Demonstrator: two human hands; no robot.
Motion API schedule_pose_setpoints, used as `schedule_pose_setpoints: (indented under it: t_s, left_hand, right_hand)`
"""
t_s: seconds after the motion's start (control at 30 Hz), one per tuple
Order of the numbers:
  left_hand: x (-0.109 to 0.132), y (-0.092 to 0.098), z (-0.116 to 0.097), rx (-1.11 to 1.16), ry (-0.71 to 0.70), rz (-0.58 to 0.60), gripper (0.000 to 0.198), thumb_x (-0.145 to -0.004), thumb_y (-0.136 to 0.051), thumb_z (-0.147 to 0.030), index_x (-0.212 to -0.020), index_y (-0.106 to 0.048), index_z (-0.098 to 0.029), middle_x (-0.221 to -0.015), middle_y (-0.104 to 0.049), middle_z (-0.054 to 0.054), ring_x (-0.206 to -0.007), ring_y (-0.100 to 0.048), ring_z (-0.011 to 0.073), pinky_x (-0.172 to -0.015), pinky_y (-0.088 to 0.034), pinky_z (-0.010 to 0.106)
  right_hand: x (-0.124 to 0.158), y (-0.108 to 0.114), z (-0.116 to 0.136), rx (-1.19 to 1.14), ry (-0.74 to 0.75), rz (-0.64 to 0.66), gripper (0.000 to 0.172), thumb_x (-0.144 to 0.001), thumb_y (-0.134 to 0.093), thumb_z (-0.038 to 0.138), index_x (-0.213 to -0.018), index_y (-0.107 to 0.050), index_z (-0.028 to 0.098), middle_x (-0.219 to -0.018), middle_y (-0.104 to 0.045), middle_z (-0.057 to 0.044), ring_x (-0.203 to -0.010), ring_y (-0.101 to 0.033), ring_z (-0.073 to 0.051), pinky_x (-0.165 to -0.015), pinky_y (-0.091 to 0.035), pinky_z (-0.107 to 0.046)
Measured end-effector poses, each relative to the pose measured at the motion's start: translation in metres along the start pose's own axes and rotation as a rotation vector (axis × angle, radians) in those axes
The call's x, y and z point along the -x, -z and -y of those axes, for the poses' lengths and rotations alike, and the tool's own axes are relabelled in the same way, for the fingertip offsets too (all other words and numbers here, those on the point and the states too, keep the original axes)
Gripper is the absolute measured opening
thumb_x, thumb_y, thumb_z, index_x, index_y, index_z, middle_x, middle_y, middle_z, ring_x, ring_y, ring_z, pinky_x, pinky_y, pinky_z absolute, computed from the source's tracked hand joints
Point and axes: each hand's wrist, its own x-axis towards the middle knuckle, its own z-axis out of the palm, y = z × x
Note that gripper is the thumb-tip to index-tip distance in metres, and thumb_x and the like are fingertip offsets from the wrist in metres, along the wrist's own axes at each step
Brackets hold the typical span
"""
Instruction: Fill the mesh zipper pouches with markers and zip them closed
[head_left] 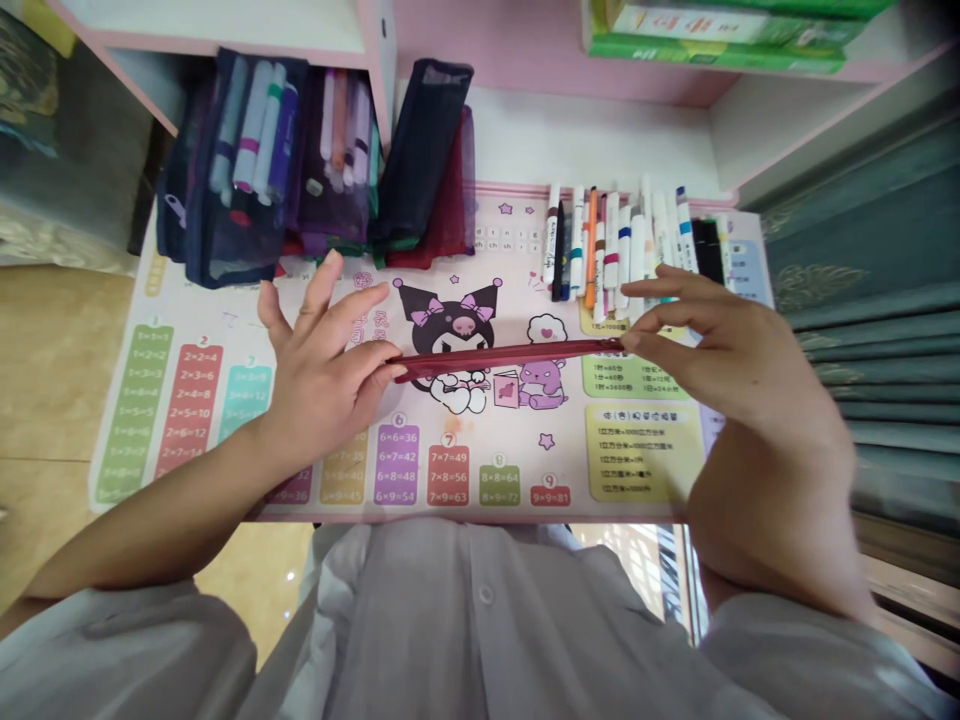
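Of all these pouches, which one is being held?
The dark red pouch, pinched at one end by the left hand and at the other by the right hand; the other pouches sit farther back, untouched.

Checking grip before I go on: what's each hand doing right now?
Left hand: thumb and finger pinched on the left end of the red zip pouch.
Right hand: pinched on the pouch's right end.
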Motion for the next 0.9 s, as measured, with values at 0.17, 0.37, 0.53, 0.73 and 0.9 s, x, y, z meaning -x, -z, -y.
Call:
schedule_pose_setpoints:
  t_s: [0.17,0.37,0.53,0.73,0.9]
  left_hand:
    - [0.000,0.001,0.000,-0.006,0.007,0.010,0.012,-0.085,-0.067,-0.037,-0.076,-0.071,-0.029,-0.136,-0.063,-0.005,-0.149,-0.030,0.0326,-0.123,0.007,0.063]
    - [0.002,0.001,-0.001,-0.081,-0.048,0.012,0.013,-0.087,-0.065,-0.037,-0.077,-0.071,-0.031,-0.138,-0.062,-0.006,-0.147,-0.033,0.0340,-0.122,0.001,0.067]
    - [0.003,0.000,-0.002,-0.136,-0.094,-0.010,0.014,-0.089,-0.063,-0.037,-0.078,-0.070,-0.033,-0.136,-0.063,-0.005,-0.148,-0.032,0.0327,-0.123,-0.003,0.066]
    - [0.008,-0.001,-0.002,-0.122,-0.175,-0.109,0.010,-0.088,-0.065,-0.032,-0.078,-0.069,-0.030,-0.132,-0.066,0.000,-0.145,-0.038,0.0340,-0.121,-0.009,0.067]
    - [0.016,0.004,-0.011,-0.080,-0.249,-0.302,0.008,-0.085,-0.069,-0.032,-0.078,-0.068,-0.029,-0.128,-0.068,0.003,-0.144,-0.040,0.0317,-0.123,-0.012,0.063]
  right_hand:
    - [0.002,0.000,-0.005,-0.007,-0.027,-0.025,0.023,-0.080,-0.058,0.043,-0.066,-0.066,0.026,-0.120,-0.072,-0.005,-0.132,-0.055,-0.032,-0.111,-0.041,-0.057]
    - [0.002,0.000,-0.006,-0.034,-0.058,-0.034,0.020,-0.078,-0.061,0.041,-0.065,-0.064,0.027,-0.120,-0.073,-0.003,-0.132,-0.056,-0.031,-0.108,-0.044,-0.055]
    - [0.002,-0.003,-0.013,-0.094,-0.104,-0.046,0.018,-0.077,-0.064,0.039,-0.065,-0.065,0.025,-0.121,-0.072,-0.004,-0.133,-0.054,-0.031,-0.110,-0.041,-0.055]
    - [0.009,-0.009,-0.001,-0.120,-0.217,-0.179,0.019,-0.082,-0.066,0.043,-0.071,-0.065,0.026,-0.123,-0.070,-0.006,-0.126,-0.059,-0.031,-0.107,-0.043,-0.053]
    - [0.029,-0.028,0.036,-0.229,-0.252,-0.402,0.033,-0.083,-0.063,0.058,-0.070,-0.061,0.028,-0.122,-0.068,-0.009,-0.122,-0.058,-0.035,-0.107,-0.039,-0.061]
